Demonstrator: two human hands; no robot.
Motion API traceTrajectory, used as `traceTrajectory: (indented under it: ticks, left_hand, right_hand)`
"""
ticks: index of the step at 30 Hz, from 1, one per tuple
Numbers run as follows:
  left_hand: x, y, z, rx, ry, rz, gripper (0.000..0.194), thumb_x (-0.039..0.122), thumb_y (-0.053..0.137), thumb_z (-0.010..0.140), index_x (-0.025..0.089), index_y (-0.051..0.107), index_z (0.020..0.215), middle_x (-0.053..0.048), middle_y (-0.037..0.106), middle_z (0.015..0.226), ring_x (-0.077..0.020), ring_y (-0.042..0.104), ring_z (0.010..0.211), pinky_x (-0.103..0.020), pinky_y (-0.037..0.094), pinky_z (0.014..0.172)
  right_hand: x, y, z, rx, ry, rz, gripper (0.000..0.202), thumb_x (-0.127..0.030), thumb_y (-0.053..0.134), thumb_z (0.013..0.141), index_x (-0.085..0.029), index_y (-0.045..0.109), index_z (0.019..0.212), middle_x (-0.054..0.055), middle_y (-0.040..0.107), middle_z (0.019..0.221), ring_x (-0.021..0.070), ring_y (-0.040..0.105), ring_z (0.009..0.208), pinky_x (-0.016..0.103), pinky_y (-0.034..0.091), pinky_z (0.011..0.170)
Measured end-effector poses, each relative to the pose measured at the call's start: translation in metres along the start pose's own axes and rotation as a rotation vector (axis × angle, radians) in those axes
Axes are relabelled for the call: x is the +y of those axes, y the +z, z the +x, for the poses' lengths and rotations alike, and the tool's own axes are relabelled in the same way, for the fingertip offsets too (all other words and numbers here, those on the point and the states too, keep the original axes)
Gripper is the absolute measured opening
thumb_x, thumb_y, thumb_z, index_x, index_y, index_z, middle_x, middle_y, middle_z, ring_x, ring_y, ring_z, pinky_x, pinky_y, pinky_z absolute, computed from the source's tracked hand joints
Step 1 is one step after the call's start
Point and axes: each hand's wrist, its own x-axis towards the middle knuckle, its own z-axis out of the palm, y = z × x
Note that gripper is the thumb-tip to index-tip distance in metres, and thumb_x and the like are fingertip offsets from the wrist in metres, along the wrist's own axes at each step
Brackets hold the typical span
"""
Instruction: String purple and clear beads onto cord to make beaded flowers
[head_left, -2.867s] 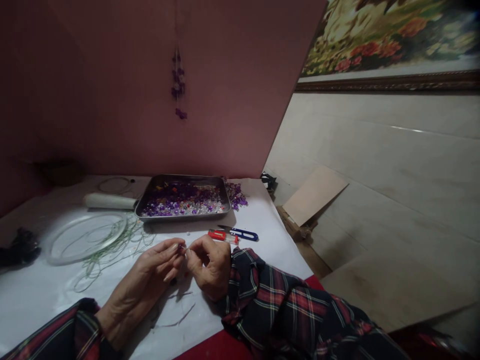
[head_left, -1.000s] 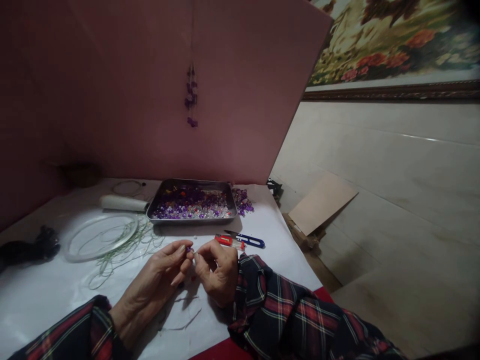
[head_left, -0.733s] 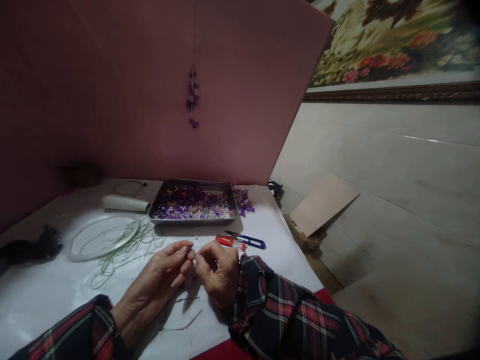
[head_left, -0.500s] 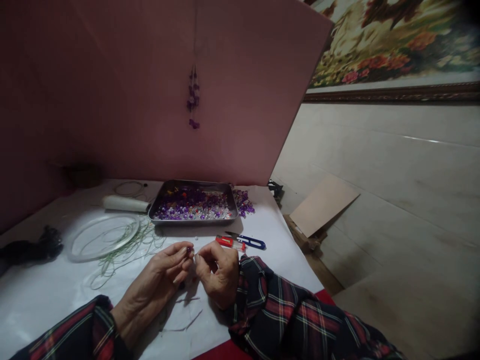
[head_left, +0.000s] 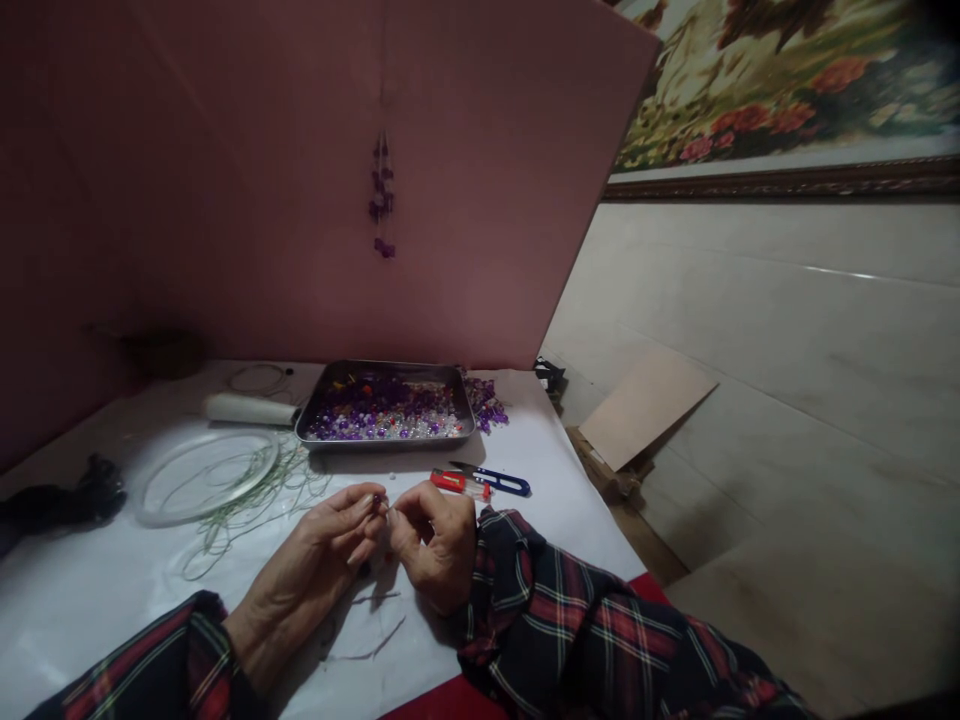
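My left hand (head_left: 322,550) pinches a small dark purple bead (head_left: 377,499) between thumb and forefinger. Close beside it, my right hand (head_left: 435,540) has thumb and forefinger pressed together at the bead's right side; whatever they grip is too small to make out. Thin dark cord pieces (head_left: 375,645) lie on the white tabletop below the hands. Beyond the hands sits a metal tray (head_left: 390,446) of purple, clear and a few red and yellow beads. A red lighter (head_left: 450,481) and blue-handled thread snips (head_left: 502,482) lie just past my right hand.
On the left are a clear plastic ring (head_left: 146,515), tangled green thread (head_left: 240,510), a white thread cone (head_left: 247,408) and a black bundle (head_left: 97,490). More purple beads (head_left: 489,405) lie right of the tray. A beaded strand (head_left: 382,195) hangs before the pink panel (head_left: 480,200).
The view has shifted very slightly. Both hands keep nearly the same place and pinch, and the bead stays in my left fingertips.
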Motion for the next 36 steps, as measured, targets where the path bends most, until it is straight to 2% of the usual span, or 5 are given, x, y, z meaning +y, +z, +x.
traceTrajectory:
  ticks: [7,18,23,27,36]
  left_hand:
    - [-0.0007,-0.0005,0.0004,-0.046,0.0,-0.016,0.021,-0.006,0.06,0.069,0.01,0.068,0.078,-0.003,0.062,0.072,-0.0058,0.056,0.054,-0.014,0.047,0.048]
    - [0.0006,0.0016,-0.0007,-0.032,0.0,-0.007,0.017,-0.003,0.06,0.073,0.011,0.069,0.076,-0.004,0.064,0.07,-0.0077,0.06,0.057,-0.015,0.051,0.054]
    - [0.0007,0.0018,-0.0012,-0.042,0.004,0.007,0.015,-0.002,0.06,0.074,0.01,0.069,0.075,-0.003,0.063,0.067,-0.0062,0.058,0.053,-0.013,0.049,0.05]
    - [0.0002,0.0003,-0.0021,-0.039,0.007,0.002,0.016,-0.002,0.062,0.072,0.011,0.069,0.078,-0.004,0.064,0.074,-0.0077,0.061,0.06,-0.016,0.052,0.057]
    - [-0.0005,0.0011,0.0,-0.069,0.005,0.005,0.012,-0.001,0.062,0.073,0.009,0.069,0.077,-0.003,0.061,0.066,-0.0064,0.057,0.053,-0.014,0.047,0.048]
  right_hand:
    - [0.0014,-0.0023,-0.0001,-0.038,-0.012,0.003,0.016,-0.024,0.053,0.082,-0.019,0.054,0.067,-0.006,0.044,0.049,0.008,0.041,0.042,0.022,0.03,0.046]
    - [0.0026,-0.0011,0.0001,-0.026,-0.03,-0.014,0.014,-0.022,0.052,0.081,-0.019,0.054,0.067,-0.006,0.045,0.048,0.0078,0.041,0.041,0.021,0.03,0.044]
    - [0.0014,-0.0022,0.0014,-0.025,-0.038,-0.007,0.014,-0.02,0.052,0.079,-0.019,0.054,0.065,-0.006,0.045,0.048,0.0075,0.041,0.041,0.021,0.029,0.046]
    - [0.0011,-0.0016,0.0009,-0.028,-0.015,0.012,0.014,-0.021,0.053,0.08,-0.019,0.054,0.066,-0.006,0.044,0.047,0.0078,0.04,0.041,0.021,0.029,0.045]
    - [0.0035,-0.0003,-0.0002,-0.035,-0.024,0.024,0.014,-0.021,0.054,0.08,-0.019,0.053,0.066,-0.007,0.042,0.049,0.0072,0.038,0.042,0.022,0.028,0.046]
